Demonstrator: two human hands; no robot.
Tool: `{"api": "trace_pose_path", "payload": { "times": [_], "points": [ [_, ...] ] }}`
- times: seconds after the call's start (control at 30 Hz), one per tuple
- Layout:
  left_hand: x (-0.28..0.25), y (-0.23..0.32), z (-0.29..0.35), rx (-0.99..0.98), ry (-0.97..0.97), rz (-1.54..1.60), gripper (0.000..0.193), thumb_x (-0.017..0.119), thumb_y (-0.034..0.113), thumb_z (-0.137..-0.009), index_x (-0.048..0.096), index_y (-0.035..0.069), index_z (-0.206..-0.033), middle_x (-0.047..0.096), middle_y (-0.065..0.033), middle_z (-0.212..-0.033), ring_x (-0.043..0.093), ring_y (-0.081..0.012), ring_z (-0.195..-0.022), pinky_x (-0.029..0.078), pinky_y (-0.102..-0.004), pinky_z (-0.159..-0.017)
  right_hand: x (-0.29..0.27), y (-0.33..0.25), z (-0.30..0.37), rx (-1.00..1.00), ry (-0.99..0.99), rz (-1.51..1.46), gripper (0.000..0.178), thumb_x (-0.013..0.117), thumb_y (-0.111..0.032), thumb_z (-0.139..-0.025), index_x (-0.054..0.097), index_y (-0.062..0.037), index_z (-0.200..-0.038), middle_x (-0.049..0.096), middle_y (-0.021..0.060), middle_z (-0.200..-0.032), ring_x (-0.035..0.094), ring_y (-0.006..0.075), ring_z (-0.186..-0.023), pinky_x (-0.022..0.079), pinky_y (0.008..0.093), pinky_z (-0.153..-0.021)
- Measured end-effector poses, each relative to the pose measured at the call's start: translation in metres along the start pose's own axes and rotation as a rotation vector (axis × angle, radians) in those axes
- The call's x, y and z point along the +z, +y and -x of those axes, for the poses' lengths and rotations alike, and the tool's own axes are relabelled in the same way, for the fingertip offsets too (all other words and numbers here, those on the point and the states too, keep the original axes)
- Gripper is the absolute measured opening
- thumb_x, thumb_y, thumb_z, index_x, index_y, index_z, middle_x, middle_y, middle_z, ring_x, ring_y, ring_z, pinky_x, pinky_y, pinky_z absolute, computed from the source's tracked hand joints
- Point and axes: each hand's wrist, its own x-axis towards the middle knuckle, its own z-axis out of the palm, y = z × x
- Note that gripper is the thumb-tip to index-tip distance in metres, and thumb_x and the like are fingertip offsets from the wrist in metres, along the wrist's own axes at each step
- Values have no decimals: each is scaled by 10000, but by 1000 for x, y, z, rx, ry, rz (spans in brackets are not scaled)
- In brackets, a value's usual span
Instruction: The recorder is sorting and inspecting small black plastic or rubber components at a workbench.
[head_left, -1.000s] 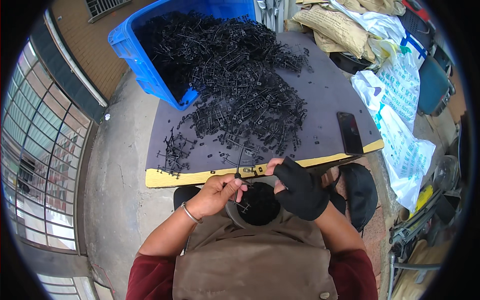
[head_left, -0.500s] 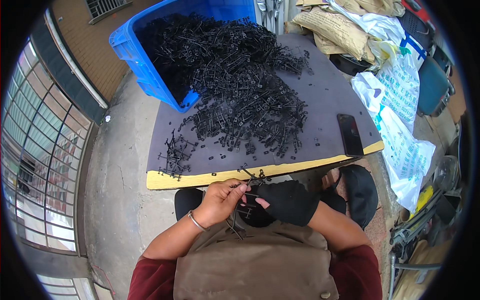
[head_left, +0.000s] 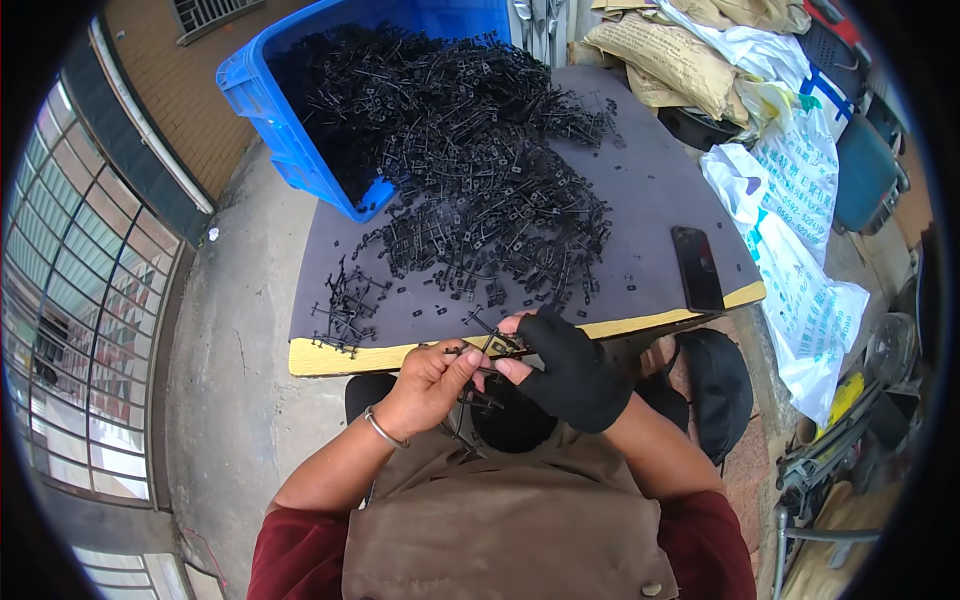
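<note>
My left hand (head_left: 420,390), bare with a bangle at the wrist, pinches a thin branched black plastic piece (head_left: 480,320) over my lap, just off the table's front edge. My right hand (head_left: 578,372), in a black fingerless glove, has thumb and forefinger around the same piece's small tabs. More thin black stems hang below the left fingers. Beyond the hands, a big heap of similar black plastic pieces (head_left: 480,190) spills from a tipped blue crate (head_left: 283,140). A smaller pile of stems (head_left: 350,312) lies at the table's left front corner.
The table (head_left: 650,200) has a dark grey cover and a yellow front edge. A phone (head_left: 697,268) lies at its right. White plastic bags (head_left: 800,290) and brown sacks (head_left: 670,65) stand beyond the right side. A barred gate (head_left: 85,290) is on the left.
My right hand has risen and turned, its forefinger now up at the far end of the black piece. My left hand has shifted slightly left and up, still pinching.
</note>
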Motion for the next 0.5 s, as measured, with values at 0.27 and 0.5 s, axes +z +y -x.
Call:
{"api": "trace_pose_path", "payload": {
  "times": [0.27, 0.5],
  "points": [
    [-21, 1, 12, -56, -193, 11, 279, 450, 205, -944, 590, -14, -839, 547, -21, -656, 515, -83, -608, 426, -218, -579, -23, -7, 18, 270, -686, 39, 123, 500, -160, -836, 557, -51, -833, 566, 125, -768, 557, 311, -715, 446, 398, -666],
    [-50, -1, 23, -162, 69, 106, 255, 477, 208, -932, 577, 8, -809, 495, -1, -579, 439, -61, -527, 365, -201, -522, -65, -30, 36, 260, -612, 164, 106, 505, -136, -822, 551, -50, -862, 591, 139, -759, 581, 330, -714, 455, 418, -631]
  ]
}}
